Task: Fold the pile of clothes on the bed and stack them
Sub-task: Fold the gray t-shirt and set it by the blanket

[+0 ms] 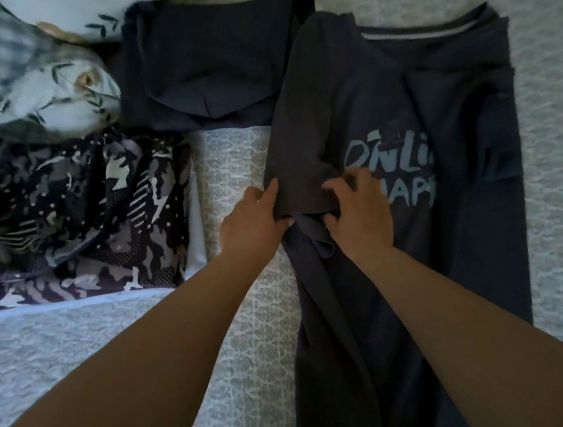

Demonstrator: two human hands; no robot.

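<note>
Both hands, left hand (255, 221) and right hand (358, 209), are pinching the dark T-shirt's (400, 105) folded-in sleeve (299, 184), its print just right of the grip

The dark grey T-shirt (400, 105) is matt, soft knit cloth, its pale lettering a flat, slightly cracked print, and a thin light band of ribbing lines the collar. The navy garment (210, 58) beside it is smooth, matt cloth with faint fine ribs. The camouflage-patterned garment (77, 212) looks like thin printed cloth with a mesh-like dotted weave in places. The bedspread (244, 337) is pale, matt, textured cloth with a raised woven pattern. The leaf-printed pillow (65, 86) is smooth cotton-like cloth.
</note>
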